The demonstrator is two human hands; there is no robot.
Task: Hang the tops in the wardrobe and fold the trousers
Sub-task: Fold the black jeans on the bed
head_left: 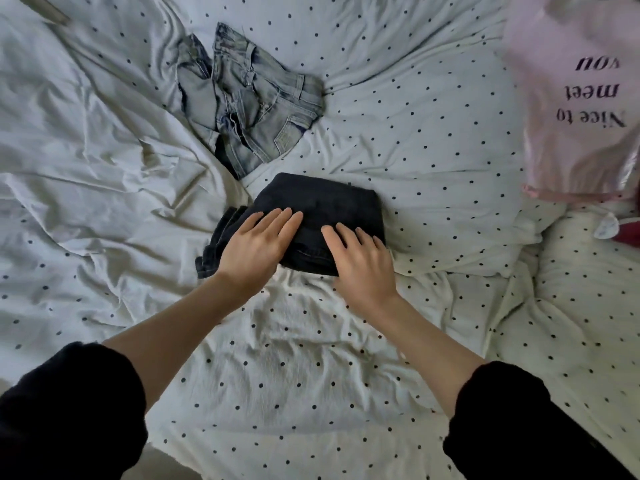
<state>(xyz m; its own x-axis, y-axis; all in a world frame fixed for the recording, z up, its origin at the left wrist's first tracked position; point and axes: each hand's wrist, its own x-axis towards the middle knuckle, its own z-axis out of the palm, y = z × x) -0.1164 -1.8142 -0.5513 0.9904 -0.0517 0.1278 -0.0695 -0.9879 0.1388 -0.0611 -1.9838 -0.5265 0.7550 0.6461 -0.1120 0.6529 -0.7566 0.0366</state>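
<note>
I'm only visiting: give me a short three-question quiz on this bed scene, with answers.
1. True or false: both hands lie flat on the dark trousers.
2. Which garment is crumpled and unfolded? A) pale jeans B) pink top C) dark trousers
3. Fill in: the pink top lies to the ___ of the dark trousers.

Key: 1 true, left hand and right hand press on them with straight fingers. 2 A. 3 right.
</note>
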